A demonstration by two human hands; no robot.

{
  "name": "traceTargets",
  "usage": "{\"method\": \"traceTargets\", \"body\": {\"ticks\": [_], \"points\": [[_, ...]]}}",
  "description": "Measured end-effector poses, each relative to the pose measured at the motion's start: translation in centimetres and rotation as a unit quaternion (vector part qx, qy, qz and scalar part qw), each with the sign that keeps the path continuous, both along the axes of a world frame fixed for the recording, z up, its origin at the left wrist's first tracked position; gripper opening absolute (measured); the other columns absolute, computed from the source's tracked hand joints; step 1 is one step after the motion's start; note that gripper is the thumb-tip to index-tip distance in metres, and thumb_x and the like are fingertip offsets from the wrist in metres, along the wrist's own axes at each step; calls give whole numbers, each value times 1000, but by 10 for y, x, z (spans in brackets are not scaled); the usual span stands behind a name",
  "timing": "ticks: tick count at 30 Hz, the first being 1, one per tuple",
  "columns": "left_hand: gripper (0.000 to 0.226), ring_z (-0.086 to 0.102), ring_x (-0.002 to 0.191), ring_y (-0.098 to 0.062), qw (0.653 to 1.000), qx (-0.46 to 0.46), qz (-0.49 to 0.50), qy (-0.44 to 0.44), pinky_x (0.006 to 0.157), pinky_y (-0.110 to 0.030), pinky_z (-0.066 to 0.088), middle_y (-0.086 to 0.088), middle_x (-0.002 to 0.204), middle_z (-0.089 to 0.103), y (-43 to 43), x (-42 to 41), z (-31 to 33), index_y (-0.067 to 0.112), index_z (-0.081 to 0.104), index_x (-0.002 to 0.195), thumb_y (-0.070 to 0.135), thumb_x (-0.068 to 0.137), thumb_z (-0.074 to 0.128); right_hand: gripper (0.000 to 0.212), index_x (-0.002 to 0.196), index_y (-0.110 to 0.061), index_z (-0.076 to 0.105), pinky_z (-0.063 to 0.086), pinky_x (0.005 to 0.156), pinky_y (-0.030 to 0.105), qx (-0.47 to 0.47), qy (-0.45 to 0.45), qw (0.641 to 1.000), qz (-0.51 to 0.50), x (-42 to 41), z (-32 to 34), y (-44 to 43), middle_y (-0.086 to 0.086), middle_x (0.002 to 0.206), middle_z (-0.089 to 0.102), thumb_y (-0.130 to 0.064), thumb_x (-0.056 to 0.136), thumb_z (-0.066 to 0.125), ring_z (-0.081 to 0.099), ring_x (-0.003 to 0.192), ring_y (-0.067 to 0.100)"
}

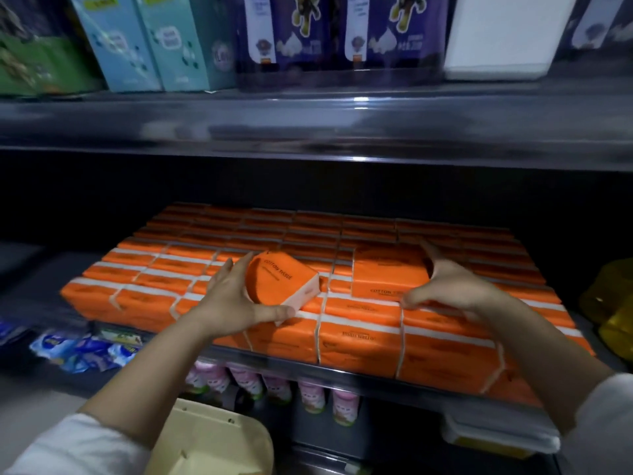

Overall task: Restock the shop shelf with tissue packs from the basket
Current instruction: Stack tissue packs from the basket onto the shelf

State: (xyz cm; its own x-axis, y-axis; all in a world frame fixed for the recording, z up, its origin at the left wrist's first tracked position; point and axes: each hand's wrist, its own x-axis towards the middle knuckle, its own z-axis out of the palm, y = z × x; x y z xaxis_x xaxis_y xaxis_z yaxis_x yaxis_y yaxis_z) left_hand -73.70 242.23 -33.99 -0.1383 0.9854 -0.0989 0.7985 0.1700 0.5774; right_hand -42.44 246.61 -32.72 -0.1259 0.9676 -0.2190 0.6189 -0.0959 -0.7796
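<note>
The left hand (pixel 236 296) holds an orange tissue pack (pixel 281 279) tilted above the stock. The thumb is hooked under its near corner and the fingers run up its left side, so the hand is closed round the pack. The right hand (pixel 448 282) is spread wide against the right end of a laid pack (pixel 387 272), thumb at the front edge and fingers reaching toward the back. It looks to be steadying that pack rather than curling round it.

The shelf (pixel 308 368) already carries a full bottom layer (pixel 359 337) of the same orange packs, running from the front lip into the dark at the back. The laid pack sits on top of that layer, the only one in a second tier. The held pack hangs just to its left, close to it, with one corner still raised.

The step in hand seems to be placement: starting a second tier, one pack at a time. The next move calls for turning the held pack flat and square, then lowering it onto the layer and sliding it up against the laid pack. The right hand would brace so the row does not shift.

The cream basket (pixel 212 440) sits low in front of the person, below the shelf. Its contents are out of view.
</note>
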Motion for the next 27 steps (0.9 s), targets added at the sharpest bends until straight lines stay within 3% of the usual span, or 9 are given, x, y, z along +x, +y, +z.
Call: {"method": "traceTargets", "body": {"ticks": [3,7,9,12,16,20,25,27], "points": [[134,21,140,-25,1000,-10,5,4,113,-44,26,-5,154,20,6,-4,-4,28,20,147,68,35,81,112,150,-32,13,50,79,31,7,-27,1000,-11,2,0,3,2,103,57,-12,64,82,60,95,21],[107,31,132,-27,997,57,58,14,108,-37,31,-9,142,31,6,4,-14,20,33,141,49,52,85,106,148,-29,21,49,70,30,25,-33,999,-19,-4,-1,-1,10,103,65,-17,63,84,62,89,21],[100,34,130,-28,991,92,99,5,107,-36,31,-10,138,35,4,1,-15,20,37,138,49,54,84,103,146,-28,26,52,76,34,34,-11,999,-22,-12,0,-5,19,108,66,-15,63,85,64,95,28],[93,35,129,-31,978,124,170,-4,106,-37,31,-14,136,39,4,-16,-13,18,42,134,47,57,84,104,145,-26,30,50,82,28,42,35,998,-11,-28,-4,-4,10,118,61,-19,58,88,64,97,19],[91,31,131,-33,964,135,227,-2,109,-37,27,-18,138,38,6,-50,-7,14,42,134,48,60,83,106,146,-21,28,44,64,10,40,46,998,24,-64,-7,1,8,110,63,-19,59,87,63,85,5],[93,33,131,-35,957,131,257,20,107,-40,29,-20,138,39,15,-87,-5,14,42,134,53,59,80,101,145,-17,31,45,59,6,61,60,996,33,-105,-7,6,-14,94,56,-13,61,86,61,75,0],[96,35,128,-38,951,128,278,43,107,-41,29,-23,133,44,41,-122,-8,9,45,131,58,57,79,101,145,-19,31,46,74,16,84,25,995,48,-154,-10,21,-12,95,58,-25,61,86,60,84,7],[92,37,126,-39,948,134,282,53,106,-41,29,-26,129,45,53,-131,-7,5,47,126,58,57,79,100,146,-22,29,43,69,15,94,4,994,51,-174,-12,30,-8,89,60,-30,63,84,60,82,8]]}}
